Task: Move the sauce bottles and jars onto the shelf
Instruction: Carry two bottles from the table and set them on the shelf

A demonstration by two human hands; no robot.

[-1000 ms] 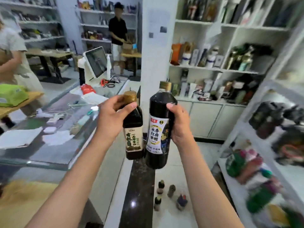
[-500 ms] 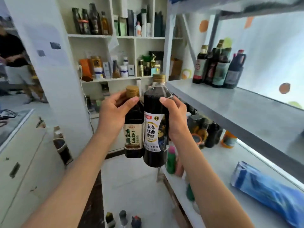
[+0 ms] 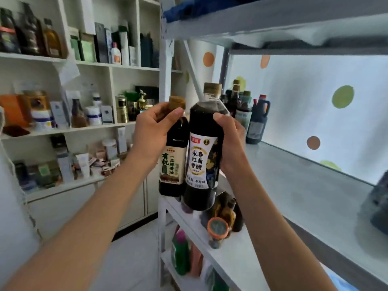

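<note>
The left hand [image 3: 154, 131] gripped a small bottle [image 3: 173, 156]; the right hand [image 3: 230, 139] gripped a big bottle [image 3: 202, 156]. Both still needed the shelf [image 3: 294, 185], where far bottles [image 3: 249, 114] stood.

Left hand [image 3: 152, 131] grips small bottle [image 3: 174, 156], right hand [image 3: 231, 141] tall bottle [image 3: 204, 152], beside shelf [image 3: 294, 185].
</note>
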